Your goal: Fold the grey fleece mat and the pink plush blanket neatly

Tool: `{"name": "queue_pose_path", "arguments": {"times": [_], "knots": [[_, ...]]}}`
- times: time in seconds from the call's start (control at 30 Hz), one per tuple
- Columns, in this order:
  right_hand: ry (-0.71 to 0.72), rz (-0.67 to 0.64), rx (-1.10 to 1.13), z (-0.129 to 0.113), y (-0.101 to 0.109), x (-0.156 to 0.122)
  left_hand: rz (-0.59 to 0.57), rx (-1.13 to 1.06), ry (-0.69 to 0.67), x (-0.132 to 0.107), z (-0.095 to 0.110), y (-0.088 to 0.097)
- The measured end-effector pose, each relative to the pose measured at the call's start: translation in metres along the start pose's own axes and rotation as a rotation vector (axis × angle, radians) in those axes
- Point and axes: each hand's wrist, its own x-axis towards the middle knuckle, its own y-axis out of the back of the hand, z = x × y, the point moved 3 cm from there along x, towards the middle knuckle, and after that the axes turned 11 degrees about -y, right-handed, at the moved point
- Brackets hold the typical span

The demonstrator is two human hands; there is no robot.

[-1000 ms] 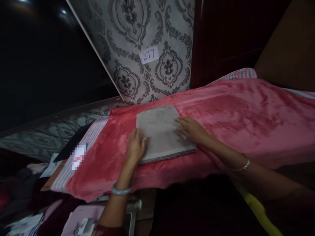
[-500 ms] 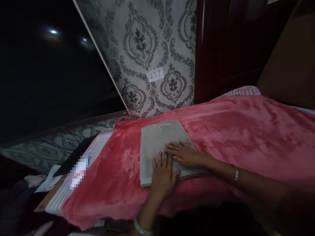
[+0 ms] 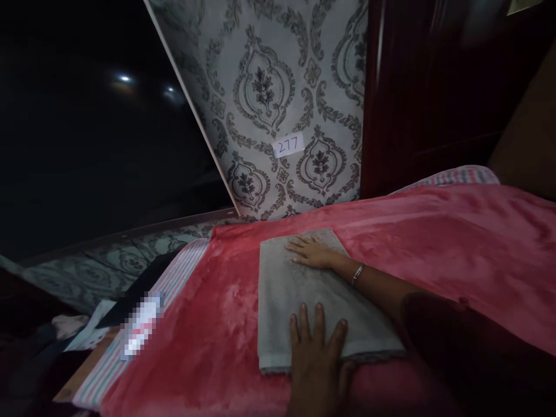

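A grey folded cloth, perhaps a towel (image 3: 278,295), lies flat on a red plush blanket (image 3: 217,313). My right hand (image 3: 313,252) rests on its far part, palm down with the fingers stretched out to the left. At the near edge of the cloth my left hand (image 3: 316,353) lies with fingers spread and pointing away from me. Neither hand grips anything.
Behind the blanket stands a patterned wall (image 3: 264,92) with a paper label (image 3: 289,145) reading 277. A dark glossy screen-like panel (image 3: 104,150) fills the left, a dark red door-like panel (image 3: 425,104) the right. Striped cloth (image 3: 174,284) shows beneath the blanket's left edge.
My hands have moved apart over the cloth: the right towards its far edge, the left back to its near edge. The view has shifted a little, so the scene sits lower and further right.
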Motion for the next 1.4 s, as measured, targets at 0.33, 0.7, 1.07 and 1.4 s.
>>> {"name": "queue_pose_path", "arguments": {"times": [0.33, 0.7, 1.07, 1.4], "knots": [[0.202, -0.09, 0.076, -0.033, -0.014, -0.044, 0.153, -0.027, -0.011, -0.01, 0.002, 0.002], [0.242, -0.005, 0.319, -0.028, 0.013, -0.085, 0.229, -0.616, -0.032, 0.061, -0.066, 0.06], [0.141, 0.115, 0.047, 0.011, -0.006, -0.042, -0.331, -0.447, -0.107, 0.221, -0.158, -0.031], [0.185, 0.034, 0.148, 0.005, -0.007, -0.058, -0.346, -0.467, -0.072, 0.221, -0.167, -0.054]]}}
